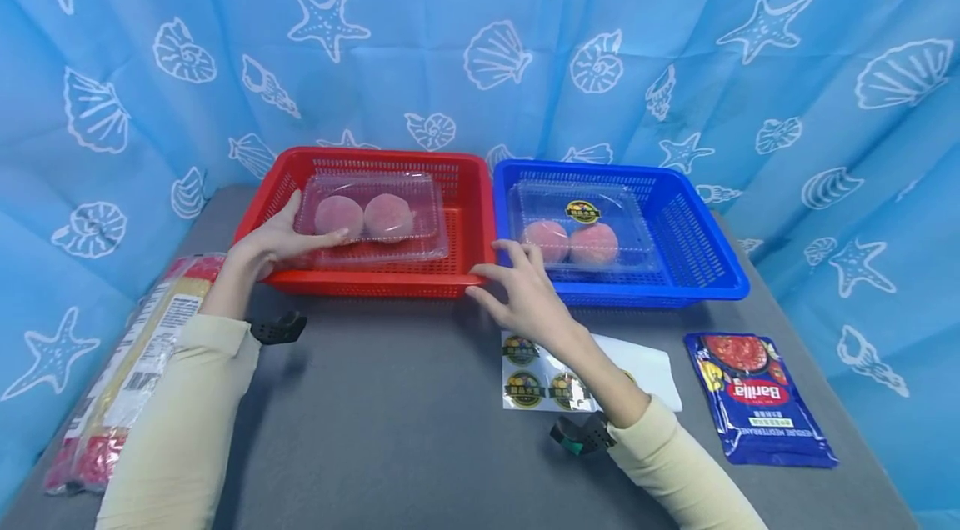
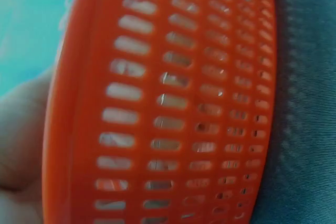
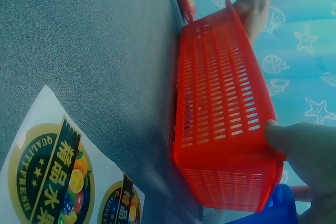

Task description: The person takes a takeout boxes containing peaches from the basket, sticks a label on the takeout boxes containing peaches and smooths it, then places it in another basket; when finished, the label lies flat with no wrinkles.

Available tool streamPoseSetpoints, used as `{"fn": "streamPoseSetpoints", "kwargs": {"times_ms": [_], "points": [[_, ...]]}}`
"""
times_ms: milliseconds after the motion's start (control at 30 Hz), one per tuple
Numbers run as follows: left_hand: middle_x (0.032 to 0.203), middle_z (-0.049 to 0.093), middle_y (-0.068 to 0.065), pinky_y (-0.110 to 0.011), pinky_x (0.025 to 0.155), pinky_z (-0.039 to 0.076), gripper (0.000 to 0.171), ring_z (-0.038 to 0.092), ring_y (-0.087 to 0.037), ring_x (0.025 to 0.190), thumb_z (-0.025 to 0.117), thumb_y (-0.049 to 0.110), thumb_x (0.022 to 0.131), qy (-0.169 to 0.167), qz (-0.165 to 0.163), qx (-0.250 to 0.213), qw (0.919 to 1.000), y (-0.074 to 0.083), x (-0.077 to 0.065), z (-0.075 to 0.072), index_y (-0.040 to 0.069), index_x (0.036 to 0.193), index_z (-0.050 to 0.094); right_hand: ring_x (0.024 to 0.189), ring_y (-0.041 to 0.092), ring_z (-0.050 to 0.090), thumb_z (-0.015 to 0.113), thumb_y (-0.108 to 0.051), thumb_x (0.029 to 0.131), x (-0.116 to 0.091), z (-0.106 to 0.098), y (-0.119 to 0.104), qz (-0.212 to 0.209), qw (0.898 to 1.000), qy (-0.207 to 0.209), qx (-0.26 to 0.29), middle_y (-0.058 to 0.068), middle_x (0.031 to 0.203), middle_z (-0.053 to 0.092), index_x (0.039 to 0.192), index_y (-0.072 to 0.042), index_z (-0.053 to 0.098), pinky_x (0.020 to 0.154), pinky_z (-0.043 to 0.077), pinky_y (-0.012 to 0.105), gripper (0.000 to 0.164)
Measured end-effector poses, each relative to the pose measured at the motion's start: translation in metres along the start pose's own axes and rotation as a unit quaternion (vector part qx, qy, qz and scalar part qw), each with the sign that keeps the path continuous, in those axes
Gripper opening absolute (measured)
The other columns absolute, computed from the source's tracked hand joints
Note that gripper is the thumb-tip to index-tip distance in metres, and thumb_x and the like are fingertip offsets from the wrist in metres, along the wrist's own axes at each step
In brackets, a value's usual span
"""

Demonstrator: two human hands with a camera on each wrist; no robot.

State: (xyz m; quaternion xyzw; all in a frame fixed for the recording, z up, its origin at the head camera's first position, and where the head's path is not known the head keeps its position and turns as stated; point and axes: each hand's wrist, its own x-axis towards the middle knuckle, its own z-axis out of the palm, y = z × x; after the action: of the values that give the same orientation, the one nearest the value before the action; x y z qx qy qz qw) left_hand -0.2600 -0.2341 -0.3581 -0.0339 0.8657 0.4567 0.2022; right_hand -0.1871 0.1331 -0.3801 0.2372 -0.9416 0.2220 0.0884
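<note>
Inside the red basket (image 1: 471, 255) lies a clear plastic box (image 1: 420, 222) with two pinkish peaches (image 1: 388, 217). My left hand (image 1: 281, 238) reaches over the basket's left end, its fingers along the left side of the box and its thumb stretched across the front of the lid. Most of that hand is hidden by the basket in the left wrist view. My right hand (image 1: 528, 297) grips the red basket's front right corner, with the thumb (image 3: 294, 137) against its rim. Its other fingers lie where the two baskets meet.
Beside it stands a blue basket (image 1: 705, 255) holding another clear box (image 1: 637, 234) with two peaches and a round label. A sheet of fruit stickers (image 1: 540, 380), a blue Barilla pouch (image 1: 761, 405) and a long noodle packet (image 1: 150, 347) lie on the grey table (image 1: 390, 413).
</note>
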Motion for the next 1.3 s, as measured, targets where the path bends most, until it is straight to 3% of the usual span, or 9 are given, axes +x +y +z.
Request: {"fn": "streamPoseSetpoints", "kwargs": {"times_ms": [133,267,467,667,833,967,1067,1200,1300], "points": [[0.172,-0.005,-0.018,-0.057,0.114,0.045,0.133,0.009,-0.047,0.153,0.082,0.045,0.084,-0.023,-0.004,-0.035,0.9991,-0.005,0.000,-0.004,0.031,0.157,-0.028,0.133,0.039,0.041,0.073,-0.039,0.094,0.000,0.002,-0.001,0.003,1.000,-0.004,-0.001,0.015,0.149,0.051,0.122,-0.019,0.076,0.105,0.048,0.058,0.034],[0.172,0.003,-0.018,-0.051,0.107,0.053,0.133,0.016,-0.046,0.152,0.086,0.045,0.079,-0.025,0.015,-0.014,0.9995,-0.004,0.000,-0.003,0.034,0.162,-0.017,0.135,0.039,0.040,0.073,-0.039,0.094,0.000,0.001,-0.001,0.007,1.000,-0.006,-0.001,0.016,0.149,0.051,0.122,-0.019,0.076,0.107,0.047,0.059,0.034],[0.157,0.034,-0.021,-0.042,0.095,0.061,0.097,0.042,-0.041,0.137,0.081,0.038,0.086,-0.023,0.070,0.019,0.9971,-0.005,0.001,-0.002,0.025,0.163,0.023,0.137,0.041,0.039,0.073,-0.039,0.094,0.001,0.000,-0.001,0.015,1.000,-0.009,-0.001,0.016,0.151,0.050,0.123,-0.019,0.075,0.109,0.045,0.061,0.035],[0.152,0.035,-0.019,-0.048,0.096,0.060,0.070,0.042,-0.039,0.137,0.074,0.031,0.094,-0.011,0.088,-0.047,0.9949,-0.007,-0.001,-0.001,0.017,0.148,0.031,0.138,0.040,0.038,0.073,-0.039,0.094,0.000,0.002,-0.001,0.016,1.000,-0.008,0.001,0.016,0.151,0.050,0.125,-0.017,0.075,0.109,0.045,0.061,0.038],[0.153,0.037,-0.014,-0.045,0.098,0.059,0.064,0.043,-0.035,0.137,0.079,0.035,0.089,0.036,0.097,-0.080,0.9914,-0.005,-0.004,0.002,0.020,0.137,0.040,0.137,0.040,0.039,0.074,-0.037,0.094,0.001,0.001,-0.001,0.012,1.000,-0.007,-0.004,0.016,0.150,0.050,0.126,-0.017,0.074,0.109,0.045,0.061,0.038],[0.156,0.037,-0.014,-0.042,0.097,0.060,0.067,0.041,-0.035,0.138,0.084,0.044,0.083,0.081,0.089,-0.076,0.9898,-0.005,-0.006,0.005,0.024,0.133,0.045,0.138,0.040,0.039,0.074,-0.036,0.093,0.002,-0.001,-0.003,0.011,1.000,-0.005,-0.005,0.016,0.151,0.050,0.126,-0.017,0.074,0.109,0.046,0.062,0.038],[0.157,0.036,-0.013,-0.042,0.097,0.060,0.066,0.040,-0.033,0.138,0.084,0.045,0.082,0.093,0.079,-0.084,0.9889,-0.006,-0.008,0.006,0.028,0.132,0.045,0.139,0.040,0.038,0.074,-0.038,0.094,0.001,-0.002,-0.003,0.015,1.000,-0.009,-0.007,0.016,0.152,0.049,0.126,-0.018,0.074,0.109,0.046,0.061,0.038],[0.152,0.038,-0.004,-0.035,0.098,0.059,0.059,0.043,-0.025,0.133,0.083,0.044,0.083,0.096,0.064,-0.150,0.9818,-0.007,-0.014,0.005,0.034,0.128,0.045,0.138,0.040,0.039,0.073,-0.038,0.095,0.000,-0.001,-0.001,0.014,1.000,-0.011,-0.009,0.016,0.151,0.050,0.126,-0.019,0.074,0.110,0.045,0.060,0.037],[0.147,0.040,0.004,-0.026,0.094,0.059,0.056,0.042,-0.020,0.132,0.082,0.044,0.084,0.102,0.071,-0.182,0.9753,-0.006,-0.022,0.002,0.037,0.126,0.046,0.137,0.041,0.040,0.072,-0.038,0.095,0.000,0.000,-0.001,0.008,1.000,-0.008,-0.007,0.016,0.151,0.050,0.126,-0.018,0.074,0.109,0.045,0.061,0.036]]}}
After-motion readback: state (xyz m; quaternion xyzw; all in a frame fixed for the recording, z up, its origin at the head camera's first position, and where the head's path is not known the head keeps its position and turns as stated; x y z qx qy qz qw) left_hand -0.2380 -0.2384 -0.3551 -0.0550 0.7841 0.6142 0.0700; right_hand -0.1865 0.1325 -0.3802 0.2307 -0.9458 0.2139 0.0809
